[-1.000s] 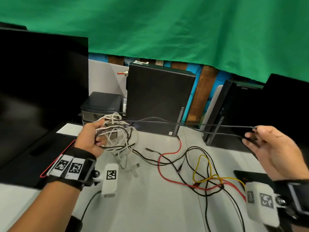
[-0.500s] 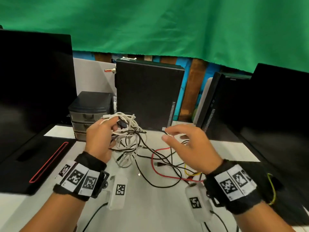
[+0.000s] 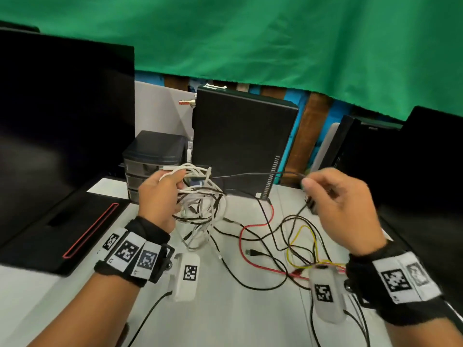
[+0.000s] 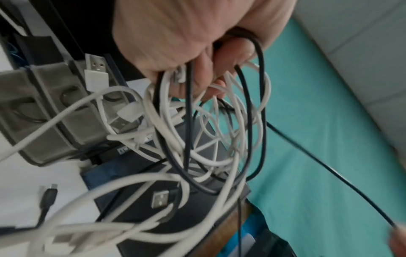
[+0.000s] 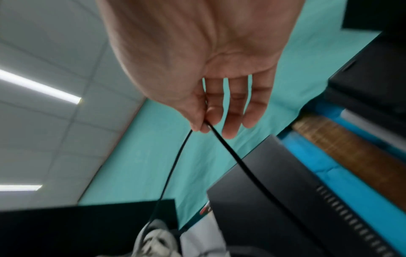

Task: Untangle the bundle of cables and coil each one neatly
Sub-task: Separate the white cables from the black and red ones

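Beyond both hands hangs a soft, creased green cloth [image 3: 275,38], its lower hem sagging unevenly. Flat black monitors flank the hands — a broad one [image 3: 57,108] outside the left hand, another [image 3: 431,156] outside the right. Straight ahead of the hands a matte black computer case [image 3: 243,139] stands upright with a strip of vent slots down its corner, and just beyond the left hand sits a small dark plastic drawer unit [image 3: 152,161]. Under the hands the smooth pale table [image 3: 225,319] carries loose loops of red [image 3: 246,229], yellow [image 3: 304,227] and thin black wire between and below the wrists; bare surface lies nearer the body.

The left hand [image 3: 160,196] is clenched round the bundle of cables [image 3: 200,196], held above the table — rubbery white cords and slim black loops in a rounded snarl, with flat metal USB plugs [image 4: 96,65] poking out. The right hand [image 3: 343,204] pinches one thin black cable [image 3: 253,174] between thumb and forefinger [image 5: 198,114], other fingers loosely extended; the cable spans the gap between the hands to the bundle.
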`<state>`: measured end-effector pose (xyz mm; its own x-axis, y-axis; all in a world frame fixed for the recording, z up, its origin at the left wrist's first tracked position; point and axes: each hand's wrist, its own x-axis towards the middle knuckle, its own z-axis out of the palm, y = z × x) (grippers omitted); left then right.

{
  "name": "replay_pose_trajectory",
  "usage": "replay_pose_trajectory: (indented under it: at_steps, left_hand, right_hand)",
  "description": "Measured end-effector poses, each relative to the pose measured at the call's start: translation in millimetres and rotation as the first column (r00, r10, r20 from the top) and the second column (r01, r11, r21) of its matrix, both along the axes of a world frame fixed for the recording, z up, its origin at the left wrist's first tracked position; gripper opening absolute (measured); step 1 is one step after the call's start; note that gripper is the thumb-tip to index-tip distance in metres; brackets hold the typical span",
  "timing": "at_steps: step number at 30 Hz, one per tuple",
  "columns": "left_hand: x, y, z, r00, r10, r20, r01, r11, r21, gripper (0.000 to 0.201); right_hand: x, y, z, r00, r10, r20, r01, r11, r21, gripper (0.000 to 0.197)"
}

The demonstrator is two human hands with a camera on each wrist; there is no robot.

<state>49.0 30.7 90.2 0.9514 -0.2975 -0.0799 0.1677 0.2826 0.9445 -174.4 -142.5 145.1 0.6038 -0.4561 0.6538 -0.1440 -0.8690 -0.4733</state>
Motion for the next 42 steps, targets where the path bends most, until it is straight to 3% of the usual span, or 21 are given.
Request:
replay_pose_trajectory:
  at_steps: [3, 5, 6, 8, 10, 11, 13, 15, 17, 19, 21, 25, 27, 29, 31, 32, 34, 36, 38, 40, 42]
  left_hand:
    - [23, 16, -1, 0.992, 0.090, -0.093, -0.092, 0.996, -0.019, 0.022]
    - [35, 25, -3, 0.991, 0.052, -0.124, -0.063, 0.994, -0.088, 0.026]
    - [39, 28, -4, 0.993, -0.003, -0.121, -0.014, 0.991, -0.133, 0.027]
    - [41, 30, -2, 0.988, -0.130, -0.086, 0.109, 0.972, -0.210, 0.028]
    - [34, 26, 4, 0.977, -0.209, -0.037, 0.194, 0.950, -0.245, 0.028]
    - [29, 22, 7, 0.972, -0.235, -0.015, 0.224, 0.944, -0.241, 0.026]
    - [17, 15, 11, 0.962, -0.270, 0.031, 0.270, 0.940, -0.210, 0.022]
    - [5, 6, 11, 0.954, -0.291, 0.078, 0.300, 0.936, -0.183, 0.018]
    - [-6, -2, 11, 0.949, -0.297, 0.107, 0.312, 0.935, -0.170, 0.019]
    - [-13, -7, 9, 0.943, -0.303, 0.138, 0.323, 0.933, -0.156, 0.023]
    - [-14, -9, 7, 0.943, -0.290, 0.164, 0.311, 0.943, -0.119, 0.022]
    - [2, 2, 8, 0.968, -0.208, 0.142, 0.217, 0.975, -0.047, 0.013]
    - [23, 14, 9, 0.983, -0.153, 0.106, 0.161, 0.984, -0.071, 0.021]
    - [48, 32, 9, 0.993, -0.107, 0.052, 0.113, 0.987, -0.118, 0.028]
    - [67, 50, 9, 0.995, -0.097, 0.014, 0.098, 0.985, -0.144, 0.032]
    - [72, 56, 9, 0.996, -0.094, 0.005, 0.094, 0.984, -0.149, 0.033]
    - [72, 61, 13, 0.996, -0.093, 0.007, 0.092, 0.977, -0.190, 0.032]
    - [61, 55, 19, 0.991, -0.119, 0.060, 0.129, 0.970, -0.207, 0.030]
    - [47, 44, 22, 0.974, -0.169, 0.150, 0.195, 0.965, -0.177, 0.028]
    - [29, 31, 25, 0.953, -0.218, 0.212, 0.249, 0.959, -0.133, 0.030]
    - [11, 18, 27, 0.939, -0.251, 0.234, 0.281, 0.954, -0.102, 0.032]
  right_hand:
    - [-37, -45, 8, 0.956, -0.212, 0.203, 0.199, 0.976, 0.084, 0.013]
    - [-54, -65, 9, 0.899, -0.344, 0.271, 0.310, 0.937, 0.162, 0.016]
    - [-58, -74, 7, 0.893, -0.391, 0.222, 0.352, 0.915, 0.196, 0.017]
    - [-60, -82, -5, 0.891, -0.454, -0.014, 0.446, 0.867, 0.222, 0.012]
    - [-51, -78, -18, 0.844, -0.480, -0.240, 0.524, 0.834, 0.173, 0.032]
    - [-43, -71, -22, 0.834, -0.477, -0.277, 0.525, 0.840, 0.135, 0.039]
    - [-21, -50, -24, 0.873, -0.438, -0.216, 0.456, 0.889, 0.036, 0.040]
    - [6, -22, -20, 0.945, -0.297, -0.138, 0.295, 0.955, -0.030, 0.036]
    - [35, 7, -12, 0.973, -0.051, -0.226, 0.077, 0.991, 0.106, 0.038]
    - [58, 23, -6, 0.888, 0.174, -0.425, -0.064, 0.963, 0.260, 0.037]
    - [67, 27, 1, 0.840, 0.243, -0.486, -0.132, 0.959, 0.253, 0.022]
    - [44, -2, 21, 0.927, 0.199, -0.319, -0.145, 0.972, 0.184, 0.029]
    - [16, -27, 35, 0.985, 0.121, -0.123, -0.088, 0.965, 0.248, 0.029]
    - [-23, -72, 47, 0.985, -0.165, 0.039, 0.146, 0.943, 0.299, 0.033]
    - [-68, -119, 52, 0.890, -0.446, 0.100, 0.383, 0.847, 0.368, 0.046]
    - [-86, -142, 49, 0.807, -0.589, 0.031, 0.544, 0.765, 0.345, 0.053]
    - [-95, -146, 44, 0.651, -0.752, -0.108, 0.755, 0.626, 0.196, 0.035]
    - [-73, -115, 35, 0.667, -0.705, -0.240, 0.738, 0.670, 0.082, 0.022]
    - [-43, -83, 26, 0.785, -0.565, -0.254, 0.592, 0.805, 0.039, 0.032]
    - [-11, -43, 19, 0.930, -0.312, -0.197, 0.337, 0.935, 0.110, 0.033]
    - [22, -3, 8, 0.976, -0.045, -0.211, 0.103, 0.957, 0.273, 0.052]
